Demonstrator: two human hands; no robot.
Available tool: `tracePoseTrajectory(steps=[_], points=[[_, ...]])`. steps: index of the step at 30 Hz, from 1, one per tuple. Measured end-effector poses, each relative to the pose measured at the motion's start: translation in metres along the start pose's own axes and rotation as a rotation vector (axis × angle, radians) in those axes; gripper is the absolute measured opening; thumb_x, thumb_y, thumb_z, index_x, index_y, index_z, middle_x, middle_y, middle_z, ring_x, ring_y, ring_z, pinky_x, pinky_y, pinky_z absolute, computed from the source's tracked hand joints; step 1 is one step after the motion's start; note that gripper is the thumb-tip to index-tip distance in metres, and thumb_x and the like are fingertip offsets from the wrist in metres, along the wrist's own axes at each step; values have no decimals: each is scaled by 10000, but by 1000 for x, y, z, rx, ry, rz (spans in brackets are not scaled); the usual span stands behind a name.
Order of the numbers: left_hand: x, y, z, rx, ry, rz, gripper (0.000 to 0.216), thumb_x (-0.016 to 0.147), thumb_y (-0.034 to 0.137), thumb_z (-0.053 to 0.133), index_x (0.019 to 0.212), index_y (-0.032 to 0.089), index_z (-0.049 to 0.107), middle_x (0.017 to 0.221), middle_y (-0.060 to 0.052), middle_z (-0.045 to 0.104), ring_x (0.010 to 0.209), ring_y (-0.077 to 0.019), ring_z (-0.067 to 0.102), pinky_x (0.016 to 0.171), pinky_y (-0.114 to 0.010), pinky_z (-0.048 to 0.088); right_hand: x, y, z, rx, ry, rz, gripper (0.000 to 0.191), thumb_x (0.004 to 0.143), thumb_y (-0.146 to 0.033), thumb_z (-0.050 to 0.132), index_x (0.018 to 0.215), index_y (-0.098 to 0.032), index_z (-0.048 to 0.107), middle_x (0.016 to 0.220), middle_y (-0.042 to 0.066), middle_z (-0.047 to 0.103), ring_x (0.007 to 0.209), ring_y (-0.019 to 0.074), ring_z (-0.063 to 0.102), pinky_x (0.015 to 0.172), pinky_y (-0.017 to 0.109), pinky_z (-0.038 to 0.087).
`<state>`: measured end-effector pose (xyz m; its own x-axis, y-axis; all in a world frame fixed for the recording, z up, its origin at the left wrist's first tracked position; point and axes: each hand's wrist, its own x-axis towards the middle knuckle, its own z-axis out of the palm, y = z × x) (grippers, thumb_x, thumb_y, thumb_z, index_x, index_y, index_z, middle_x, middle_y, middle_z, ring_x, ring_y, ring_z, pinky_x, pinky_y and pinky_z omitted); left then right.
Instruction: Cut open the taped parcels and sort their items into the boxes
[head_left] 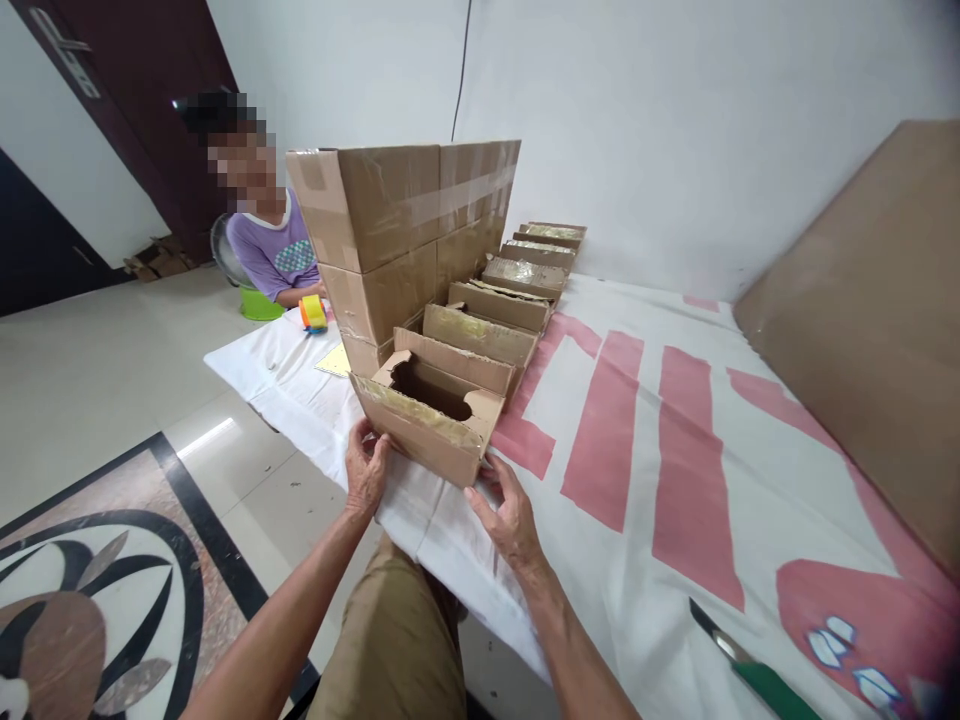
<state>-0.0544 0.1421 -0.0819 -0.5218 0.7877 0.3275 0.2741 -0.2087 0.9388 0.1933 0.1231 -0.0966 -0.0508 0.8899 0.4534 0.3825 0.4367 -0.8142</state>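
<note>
An open-topped cardboard box [424, 432] stands at the near edge of the table, its flaps raised and gold-toned tape along the front flap. My left hand [367, 468] grips its lower left corner, thumb on the front face. At the lower right corner my right hand [511, 512] has its thumb in front and its fingers round the side. Behind it, a row of similar open cardboard boxes [480, 332] runs toward the wall. To the left of that row rises a stack of closed, taped cartons [390, 205].
A green-handled knife [757, 670] lies at the lower right on the white and red table cover [607, 500]. A large cardboard sheet [862, 320] leans at the right. Beyond the stack sits a person in purple [262, 245], near a tape roll [313, 314].
</note>
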Motion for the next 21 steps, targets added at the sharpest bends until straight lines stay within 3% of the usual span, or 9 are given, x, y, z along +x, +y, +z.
tracePoseTrajectory(steps=[3,12,16,21], points=[[1,-2,1,-4,14,2,536,885,402,667,1372,203,561,1353,-138,636,1164,-272,666,1005,-442,568,-1,0,1,9,-4,-32,657,895,-406,671,1495,-195,508,1452,176,617,1288,327,637,1056,533,553],[-1,-5,0,-18,17,63,635,858,317,657,1469,216,515,1452,-137,606,1338,-298,593,1089,-461,528,-3,-2,-1,7,-25,-103,704,907,-375,647,1561,-220,439,1526,167,559,1331,331,607,1048,526,562],[-1,-8,1,13,25,59,632,846,272,648,1463,232,519,1427,-128,617,1314,-290,606,1069,-452,540,-2,-2,2,-31,-27,-67,661,898,-339,633,1531,-223,483,1495,161,590,1302,327,629,1003,511,590],[-2,-12,1,50,106,33,742,827,276,662,1526,216,418,1549,-166,488,1410,-323,523,1122,-474,493,-2,-5,1,-46,40,-35,539,897,-331,627,1416,-197,573,1375,167,659,1176,307,687,956,493,605]])
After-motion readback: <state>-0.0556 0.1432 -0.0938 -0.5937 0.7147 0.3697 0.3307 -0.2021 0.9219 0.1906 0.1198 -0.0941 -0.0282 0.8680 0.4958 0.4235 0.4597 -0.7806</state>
